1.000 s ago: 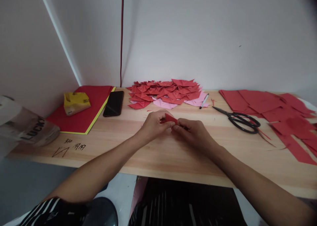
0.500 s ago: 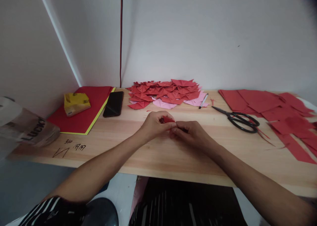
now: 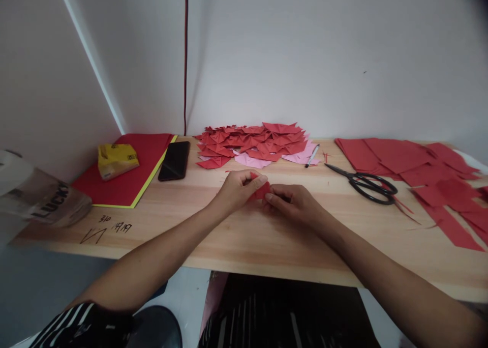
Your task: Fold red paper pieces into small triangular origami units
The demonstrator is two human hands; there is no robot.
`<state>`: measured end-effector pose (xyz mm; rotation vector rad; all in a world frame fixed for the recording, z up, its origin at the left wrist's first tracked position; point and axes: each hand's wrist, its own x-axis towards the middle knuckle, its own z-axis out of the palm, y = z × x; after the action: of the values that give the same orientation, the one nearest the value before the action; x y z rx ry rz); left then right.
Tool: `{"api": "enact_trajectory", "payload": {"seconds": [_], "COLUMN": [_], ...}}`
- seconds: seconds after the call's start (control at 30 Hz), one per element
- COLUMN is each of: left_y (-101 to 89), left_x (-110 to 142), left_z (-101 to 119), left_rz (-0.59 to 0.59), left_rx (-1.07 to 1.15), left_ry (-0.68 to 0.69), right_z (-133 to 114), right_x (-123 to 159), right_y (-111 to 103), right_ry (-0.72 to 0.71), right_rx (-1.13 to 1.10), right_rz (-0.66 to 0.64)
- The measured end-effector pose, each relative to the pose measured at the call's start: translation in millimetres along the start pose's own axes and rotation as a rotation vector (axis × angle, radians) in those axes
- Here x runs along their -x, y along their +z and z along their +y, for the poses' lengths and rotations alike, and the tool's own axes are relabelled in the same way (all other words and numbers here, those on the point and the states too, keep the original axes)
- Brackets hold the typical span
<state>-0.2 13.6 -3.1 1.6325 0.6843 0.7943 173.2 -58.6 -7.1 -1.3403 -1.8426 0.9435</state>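
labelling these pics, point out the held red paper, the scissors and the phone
Held red paper [image 3: 263, 190], head view, on its exposed part
Scissors [image 3: 353, 176], head view, at the pivot
Phone [image 3: 174, 161], head view, middle of its screen

Dim light greys the wall [image 3: 305, 58], with the top right corner dark.

Red paper [image 3: 262, 191] — white-striped black sleeve [image 3: 87, 327]

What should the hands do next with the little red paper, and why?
Perhaps press a crease into the small red paper: the left hand and right hand both hold it, and the folded red papers behind show creases.
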Motion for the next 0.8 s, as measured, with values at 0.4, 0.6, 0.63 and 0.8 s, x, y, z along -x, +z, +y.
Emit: {"api": "enact_trajectory", "payload": {"seconds": [0.4,0.6,0.63,0.8], "left_y": [-6.6,-6.9,-6.8,-5.2], "left_x": [-1.2,-1.1,-1.1,-1.1], "left_z": [-4.3,-9.8,-10.1,-8.6], "left_rz": [-0.067,-0.180,-0.189,-0.173], "left_rx": [-0.156,-0.130,-0.120,-0.098], "left_ry": [-0.018,-0.055,-0.065,-0.093], "right_z": [3.7,3.0,2.8,1.4], "right_x": [-1.1,-0.7,-0.6,-0.7], "right_y": [0.3,-0.7,-0.2,2.0], "right_ry": [0.016,-0.014,-0.019,0.003], "right_rx": [0.055,0.078,0.085,0.092], "right_rz": [0.110,0.103,0.111,0.178]}}
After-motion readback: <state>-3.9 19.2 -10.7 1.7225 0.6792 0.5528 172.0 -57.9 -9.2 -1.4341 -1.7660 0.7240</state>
